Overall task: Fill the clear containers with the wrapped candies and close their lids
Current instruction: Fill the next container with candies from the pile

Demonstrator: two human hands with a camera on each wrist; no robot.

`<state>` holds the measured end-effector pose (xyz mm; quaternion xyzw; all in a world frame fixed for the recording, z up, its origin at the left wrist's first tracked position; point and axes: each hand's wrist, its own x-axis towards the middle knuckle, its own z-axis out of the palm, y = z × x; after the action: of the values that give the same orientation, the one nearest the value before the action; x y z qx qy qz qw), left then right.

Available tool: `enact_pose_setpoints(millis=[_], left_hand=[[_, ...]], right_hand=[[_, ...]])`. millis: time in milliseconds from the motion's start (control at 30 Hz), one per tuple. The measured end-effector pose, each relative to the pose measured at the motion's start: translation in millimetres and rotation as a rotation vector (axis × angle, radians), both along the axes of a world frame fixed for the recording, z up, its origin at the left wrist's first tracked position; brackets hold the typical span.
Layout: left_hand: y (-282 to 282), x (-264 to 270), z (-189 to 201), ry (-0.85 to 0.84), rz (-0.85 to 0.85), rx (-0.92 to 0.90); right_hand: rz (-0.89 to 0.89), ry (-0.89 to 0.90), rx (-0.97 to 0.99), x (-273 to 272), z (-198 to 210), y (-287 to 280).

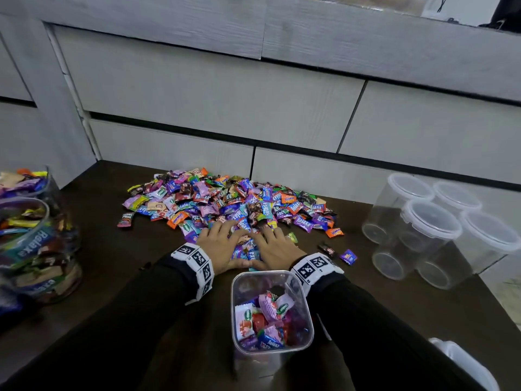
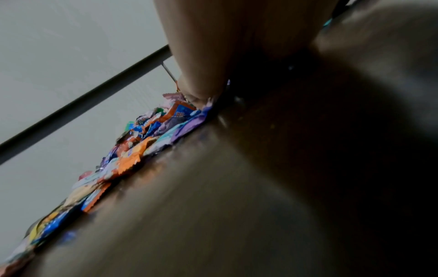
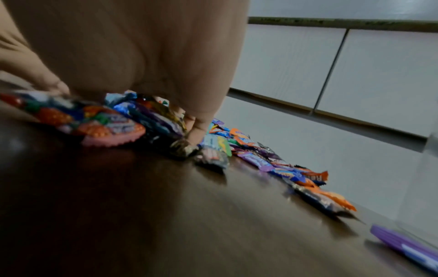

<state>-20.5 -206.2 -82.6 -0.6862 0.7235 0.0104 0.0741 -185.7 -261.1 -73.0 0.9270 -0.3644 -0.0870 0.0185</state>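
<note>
A heap of wrapped candies lies on the dark wooden table. My left hand rests on its near edge, fingers stretched over the wrappers; a fingertip presses into the candies. My right hand is beside it, cupped over a bunch of candies, thumb and fingers curved round them. A few candies sit between the two hands. Just in front of my wrists stands an open clear container, partly filled with candies.
Several empty clear containers with lids on stand at the right. Filled containers are stacked at the left edge. A white lid lies at the bottom right. Loose candies lie near the right wrist. Grey drawer fronts rise behind.
</note>
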Motion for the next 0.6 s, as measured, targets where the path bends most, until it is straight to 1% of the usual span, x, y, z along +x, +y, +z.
enact_pose_setpoints(millis=[100, 233, 333, 433, 500, 600], left_hand=[[-1.1, -1.4, 9.2, -0.007, -0.036, 0.019], [-0.7, -5.4, 19.6, -0.013, -0.081, 0.083], [3.8, -7.6, 26.0, -0.003, -0.103, 0.038], [11.4, -10.5, 34.1, 0.076, -0.09, -0.044], [17.2, -13.2, 39.7, 0.168, -0.037, -0.078], [25.1, -14.3, 46.6, 0.291, 0.058, -0.101]], right_hand=[[0.028, -0.017, 0.034, 6.6, 1.6, 2.0], [-0.036, -0.091, 0.25, 7.5, 10.9, 2.0], [-0.024, -0.128, 0.292, -0.8, 18.9, 3.5], [-0.107, -0.269, 0.306, -11.7, 26.8, 9.7], [-0.186, -0.363, 0.306, -20.1, 34.7, 14.9], [-0.219, -0.419, 0.298, -34.0, 49.2, 19.3]])
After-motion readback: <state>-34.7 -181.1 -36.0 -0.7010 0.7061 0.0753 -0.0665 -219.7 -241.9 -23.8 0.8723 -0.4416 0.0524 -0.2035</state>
